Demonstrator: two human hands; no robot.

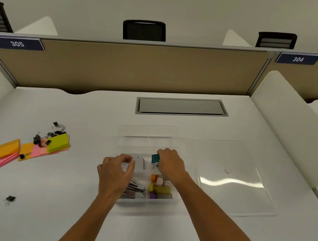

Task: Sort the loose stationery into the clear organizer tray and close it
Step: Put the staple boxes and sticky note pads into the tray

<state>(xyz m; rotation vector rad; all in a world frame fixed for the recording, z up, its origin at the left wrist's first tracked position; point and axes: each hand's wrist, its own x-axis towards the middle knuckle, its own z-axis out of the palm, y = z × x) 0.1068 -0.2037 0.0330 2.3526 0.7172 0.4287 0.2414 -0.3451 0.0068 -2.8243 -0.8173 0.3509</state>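
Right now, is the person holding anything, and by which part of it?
The right hand grips a small teal item by its right end, over the clear organizer tray. The left hand has curled fingers; whether it pinches anything cannot be told.

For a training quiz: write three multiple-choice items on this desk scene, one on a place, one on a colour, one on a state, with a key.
1. Where does the clear lid lie?
A. On the desk, right of the organizer tray
B. Closed on the tray
C. Under the sticky notes

2. What colour is the small item at the right hand?
A. Red
B. Teal
C. Black

3. Where are most of the binder clips?
A. Loose on the desk, left of the tray
B. Inside the tray
C. In the left hand

Key: 1 A, the lid lies flat beside the tray, on its right. 2 B, the item at the fingers is teal. 3 A, the clips lie among the sticky notes, outside the tray.
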